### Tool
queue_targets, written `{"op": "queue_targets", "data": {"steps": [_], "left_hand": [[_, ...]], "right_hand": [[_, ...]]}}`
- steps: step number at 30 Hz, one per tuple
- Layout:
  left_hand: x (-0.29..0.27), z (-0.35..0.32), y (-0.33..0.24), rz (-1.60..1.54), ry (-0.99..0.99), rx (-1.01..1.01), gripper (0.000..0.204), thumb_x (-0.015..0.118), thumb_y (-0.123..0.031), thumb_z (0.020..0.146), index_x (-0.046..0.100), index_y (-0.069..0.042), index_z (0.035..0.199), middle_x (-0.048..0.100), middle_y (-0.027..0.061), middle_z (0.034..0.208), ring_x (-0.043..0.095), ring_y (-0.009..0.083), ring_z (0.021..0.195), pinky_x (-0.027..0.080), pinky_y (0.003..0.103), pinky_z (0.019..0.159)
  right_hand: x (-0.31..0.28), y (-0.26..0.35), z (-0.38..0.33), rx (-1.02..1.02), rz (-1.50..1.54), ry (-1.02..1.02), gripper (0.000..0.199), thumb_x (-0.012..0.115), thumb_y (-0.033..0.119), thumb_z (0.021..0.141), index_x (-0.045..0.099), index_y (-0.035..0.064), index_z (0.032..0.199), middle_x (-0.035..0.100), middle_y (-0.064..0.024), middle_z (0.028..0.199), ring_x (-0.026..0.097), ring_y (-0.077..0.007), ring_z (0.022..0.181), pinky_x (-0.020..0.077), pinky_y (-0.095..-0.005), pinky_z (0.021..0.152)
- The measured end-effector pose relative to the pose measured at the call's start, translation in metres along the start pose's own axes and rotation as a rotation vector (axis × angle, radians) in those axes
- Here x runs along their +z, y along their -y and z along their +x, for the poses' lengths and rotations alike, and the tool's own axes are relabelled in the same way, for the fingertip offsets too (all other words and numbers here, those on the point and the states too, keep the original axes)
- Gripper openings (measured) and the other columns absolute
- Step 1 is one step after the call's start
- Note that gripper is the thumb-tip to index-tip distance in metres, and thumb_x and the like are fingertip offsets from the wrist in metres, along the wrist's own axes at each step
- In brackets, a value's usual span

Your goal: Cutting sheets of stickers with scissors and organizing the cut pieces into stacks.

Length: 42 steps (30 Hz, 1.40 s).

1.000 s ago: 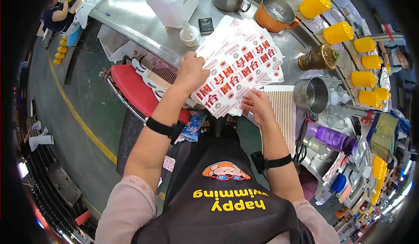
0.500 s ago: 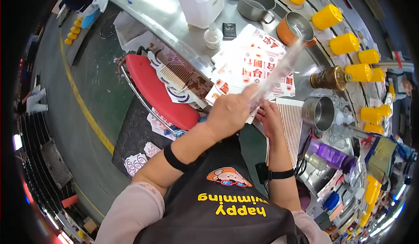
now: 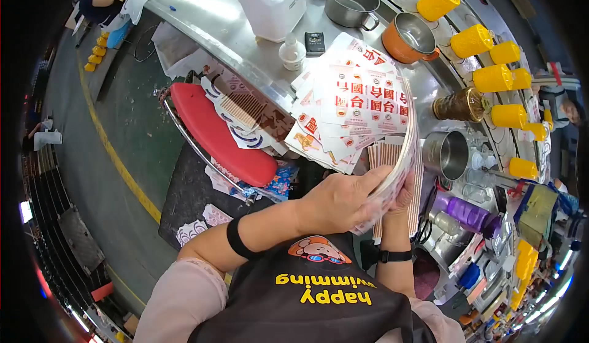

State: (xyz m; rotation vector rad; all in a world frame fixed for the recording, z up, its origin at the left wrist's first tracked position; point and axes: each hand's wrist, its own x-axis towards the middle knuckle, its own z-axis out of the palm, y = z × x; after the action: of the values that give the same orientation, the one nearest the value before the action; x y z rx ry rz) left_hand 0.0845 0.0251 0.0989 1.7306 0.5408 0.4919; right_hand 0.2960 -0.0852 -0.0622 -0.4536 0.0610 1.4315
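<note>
A curved stack of printed paper sheets [image 3: 397, 170] stands on edge between my hands, just in front of my apron. My left hand [image 3: 339, 201] is closed on the stack's near lower end from the left. From the right my right hand [image 3: 403, 199] grips the same stack, its fingers partly hidden behind the sheets. Beyond them, a loose pile of white sheets with red print [image 3: 362, 101] lies fanned out on the metal table. A striped brown-and-white sheet stack [image 3: 384, 154] shows partly behind the held sheets.
The metal table [image 3: 208, 18] carries a white jug [image 3: 273, 6], a small white bottle [image 3: 292, 53], a grey pot [image 3: 351, 4], an orange pot [image 3: 408, 38] and a steel pot [image 3: 446, 155]. Several yellow containers [image 3: 437, 1] line the right. A red chair [image 3: 221, 136] stands at left.
Both hands have drawn the sheet stack back toward my body. Its sheets, blurred and slanted over the pile before, now curve upright, and more of the pile shows.
</note>
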Motion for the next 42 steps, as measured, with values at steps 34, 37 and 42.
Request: {"op": "queue_targets", "data": {"steps": [34,37,42], "left_hand": [[-0.07,0.123,0.13,0.67,-0.205,-0.65,0.054,0.066,-0.008,0.063,0.045,0.002,0.112,0.038,0.0163,0.117,0.041,0.0321,0.107,0.043,0.042,0.085],[-0.071,0.123,0.131,0.612,-0.232,-0.696,0.059,0.064,-0.007,0.066,0.039,0.001,0.118,0.038,0.0172,0.116,0.041,0.0341,0.108,0.043,0.042,0.085],[-0.071,0.114,0.129,0.447,-0.403,-0.645,0.058,0.062,-0.012,0.069,0.034,0.001,0.119,0.045,0.0212,0.11,0.05,0.0369,0.099,0.045,0.042,0.083]], "right_hand": [[0.02,-0.022,0.047,0.081,-0.421,-0.353,0.048,0.053,0.023,0.089,0.037,-0.0019,0.126,0.054,-0.0192,0.114,0.058,-0.0281,0.096,0.0512,-0.0434,0.08],[0.01,-0.019,0.052,0.069,-0.393,-0.32,0.049,0.052,0.024,0.089,0.035,-0.0017,0.127,0.051,-0.0198,0.117,0.056,-0.0287,0.1,0.0505,-0.0436,0.082],[0.009,-0.015,0.05,0.132,-0.337,-0.324,0.048,0.05,0.026,0.09,0.035,0.0011,0.129,0.051,-0.0179,0.12,0.055,-0.0284,0.104,0.0481,-0.0435,0.086]]}}
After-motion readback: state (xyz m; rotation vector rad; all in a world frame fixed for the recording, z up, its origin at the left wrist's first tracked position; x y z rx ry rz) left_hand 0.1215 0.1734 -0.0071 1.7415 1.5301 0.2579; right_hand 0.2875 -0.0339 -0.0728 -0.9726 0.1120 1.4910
